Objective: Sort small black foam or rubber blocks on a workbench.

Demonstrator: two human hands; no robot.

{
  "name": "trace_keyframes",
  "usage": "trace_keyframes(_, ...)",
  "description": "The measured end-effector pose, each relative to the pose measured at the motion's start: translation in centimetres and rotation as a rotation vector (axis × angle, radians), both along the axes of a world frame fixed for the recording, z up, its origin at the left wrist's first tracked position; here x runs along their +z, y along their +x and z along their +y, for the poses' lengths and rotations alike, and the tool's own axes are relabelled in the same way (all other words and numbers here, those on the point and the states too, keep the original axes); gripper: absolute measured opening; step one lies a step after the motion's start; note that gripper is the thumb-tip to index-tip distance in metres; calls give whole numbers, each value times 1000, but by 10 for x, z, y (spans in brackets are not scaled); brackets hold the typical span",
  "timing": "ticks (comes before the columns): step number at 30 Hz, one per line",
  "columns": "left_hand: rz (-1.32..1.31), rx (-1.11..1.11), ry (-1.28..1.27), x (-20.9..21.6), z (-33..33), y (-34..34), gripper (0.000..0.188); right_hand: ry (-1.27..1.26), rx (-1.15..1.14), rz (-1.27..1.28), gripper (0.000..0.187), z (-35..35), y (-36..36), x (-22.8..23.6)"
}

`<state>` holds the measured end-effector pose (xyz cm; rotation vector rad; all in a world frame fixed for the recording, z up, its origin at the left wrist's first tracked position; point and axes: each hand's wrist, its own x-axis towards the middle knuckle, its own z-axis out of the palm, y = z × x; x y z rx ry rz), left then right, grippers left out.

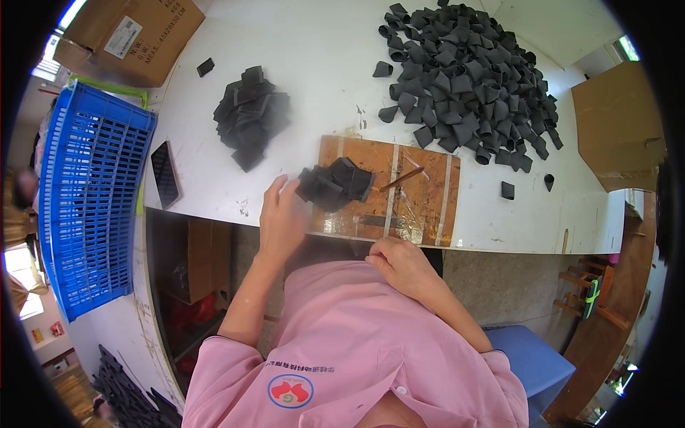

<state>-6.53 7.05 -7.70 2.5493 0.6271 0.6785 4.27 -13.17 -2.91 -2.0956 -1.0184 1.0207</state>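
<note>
My left hand (282,220) is slightly blurred, its fingers stretched upward beside a small heap of flat black fabric pieces (341,182). I see nothing between those fingers. The heap lies on the left part of a worn brown wooden board (428,214) with pale tape strips. At the board's front edge, my right hand (403,262) is curled closed, close to my body; its inside is hidden. A thin brown stick-like tool (403,178) lies slanted across the board, right of the heap. Farther left is another pile of flat black pieces (246,110), partly blurred.
A large mound of folded black pieces (471,82) covers the table's far right. Left stand a blue plastic crate (96,185) and a cardboard box (135,39); a phone (165,175) lies nearby. Another cardboard box (619,125) stands right. A blue stool (535,364) is below.
</note>
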Motion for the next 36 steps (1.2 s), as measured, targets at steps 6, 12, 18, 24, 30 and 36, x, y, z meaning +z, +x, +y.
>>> trace_keyframes(6, -74, 29, -65, -32, 24, 2, 31, 121, 10, -100, 17, 11, 0, 5)
trace_keyframes(12, -290, -241, 113, 29, -6, 8, 32, 273, -443, 718, 25, 34, 7, 15)
trace_keyframes(18, -402, -153, -561, 55, -58, 13, 32, 511, -603, 1167, 20, 33, 14, 10)
trace_keyframes(24, -278, -202, -1990, 73, -48, 19, 26, 579, -614, 1252, 12, 14, 19, 19)
trace_keyframes(30, -90, -126, -1781, 79, -51, 25, 15, 570, -602, 1244, 11, 5, 21, 14)
trace_keyframes(36, -24, -180, -1678, 86, -52, 28, 12, 516, -595, 1133, 11, 0, 20, 4)
